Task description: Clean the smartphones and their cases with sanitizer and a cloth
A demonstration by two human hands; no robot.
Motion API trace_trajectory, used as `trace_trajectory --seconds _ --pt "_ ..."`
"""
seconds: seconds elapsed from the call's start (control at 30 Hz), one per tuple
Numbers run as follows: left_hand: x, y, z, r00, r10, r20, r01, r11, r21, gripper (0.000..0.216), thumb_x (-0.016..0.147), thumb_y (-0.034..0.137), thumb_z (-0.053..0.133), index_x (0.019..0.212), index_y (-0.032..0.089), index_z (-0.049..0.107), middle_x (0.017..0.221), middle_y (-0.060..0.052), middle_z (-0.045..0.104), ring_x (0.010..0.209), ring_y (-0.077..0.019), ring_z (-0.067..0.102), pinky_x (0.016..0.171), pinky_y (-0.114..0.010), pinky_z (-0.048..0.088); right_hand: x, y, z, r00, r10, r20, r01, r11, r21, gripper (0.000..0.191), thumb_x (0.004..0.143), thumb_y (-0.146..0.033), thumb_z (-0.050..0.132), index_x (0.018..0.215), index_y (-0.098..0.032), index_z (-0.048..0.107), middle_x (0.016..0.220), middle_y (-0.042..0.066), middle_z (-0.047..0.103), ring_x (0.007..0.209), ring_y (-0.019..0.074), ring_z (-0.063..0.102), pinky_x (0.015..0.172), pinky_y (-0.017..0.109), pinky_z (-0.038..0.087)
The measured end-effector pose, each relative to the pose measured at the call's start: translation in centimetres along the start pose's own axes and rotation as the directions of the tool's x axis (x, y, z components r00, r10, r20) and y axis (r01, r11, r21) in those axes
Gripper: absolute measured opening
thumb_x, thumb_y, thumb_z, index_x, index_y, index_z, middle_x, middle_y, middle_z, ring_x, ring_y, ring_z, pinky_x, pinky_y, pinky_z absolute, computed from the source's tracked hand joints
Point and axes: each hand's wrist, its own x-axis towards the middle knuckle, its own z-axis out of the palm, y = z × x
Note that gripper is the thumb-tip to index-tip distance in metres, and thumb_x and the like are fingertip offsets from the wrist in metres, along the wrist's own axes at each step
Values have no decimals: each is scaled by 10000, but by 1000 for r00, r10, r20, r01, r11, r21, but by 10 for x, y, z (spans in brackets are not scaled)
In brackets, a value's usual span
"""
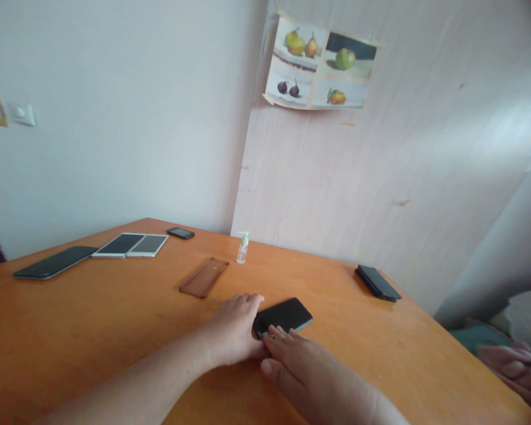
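A black smartphone [285,316] lies at the near middle of the table, its dark screen facing up. My left hand [234,324] is at the phone's left end, its fingers curved around that end; part of the grip is hidden. My right hand [298,363] reaches in from the lower right. Its fingers are stretched out and touch the phone's near edge, with the thumb apart and nothing held. Just beyond my left hand is a clear brownish phone case [205,276], lying flat. A small pump bottle [243,248] stands upright behind it.
On the orange wooden table [128,313], a dark phone [57,262], two white phones [121,244] side by side and a small black phone [181,233] lie left. A phone in a dark folding case [377,282] lies right. Crumpled fabric [513,366] lies beyond the right edge.
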Motion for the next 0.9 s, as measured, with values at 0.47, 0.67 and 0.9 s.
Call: trace_trajectory --seconds 0.47,0.67,0.9 --pt "-1 -5 2 1000 21 -3 -21 1000 -16 628 679 406 646 1254 192 510 1207 -128 623 1131 -311 577 944 -402 462 2 -2 0 1000 -8 10 7 999 50 507 1001 -412 327 1403 -160 506 1478 137 422 1384 277 377 1159 475 256" --pt "-1 -3 1 1000 -1 5 1 1000 -31 656 615 364 670 1230 193 520 1161 -116 643 1087 -312 599 899 -389 481 9 29 4 980 141 -142 -156 983 -98 479 1005 -381 306 1262 -141 631 1363 174 557 1317 324 466 1103 533 320" --pt "-2 -1 -2 1000 -6 12 6 1000 -22 672 645 400 655 1263 187 499 1223 -137 621 1134 -322 578 932 -402 463 3 3 -1 1000 -16 -21 16 1000 27 491 1010 -398 299 1379 -172 532 1458 136 461 1370 275 401 1147 472 279"
